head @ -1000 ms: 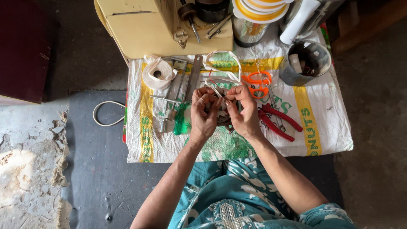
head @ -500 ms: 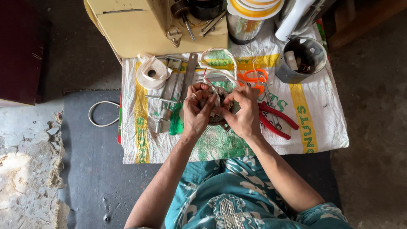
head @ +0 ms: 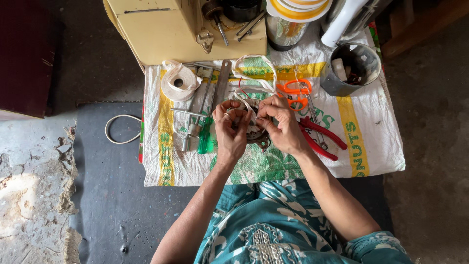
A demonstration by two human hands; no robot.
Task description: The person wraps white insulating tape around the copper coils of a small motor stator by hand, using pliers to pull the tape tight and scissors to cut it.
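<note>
Both my hands work over a white woven sack (head: 371,146) spread on the floor. Between them is a round metal motor part (head: 256,134) with copper-coloured windings, mostly hidden by my fingers. My left hand (head: 230,131) grips its left side. My right hand (head: 281,124) holds its right side and pinches a strip of white tape (head: 254,73) that loops up from the part. A thin red wire shows just above my fingers.
On the sack lie a white tape roll (head: 178,82), a green-handled screwdriver (head: 205,138), a metal file (head: 220,88), orange scissors (head: 294,92), red pliers (head: 323,139) and a grey cup (head: 351,68). A cream machine (head: 166,29) stands behind. A white cable loop (head: 119,129) lies left.
The view has shifted slightly, so the sack sits a little further right. My hands stay closed around the metal part, fingers shifting on the tape.
</note>
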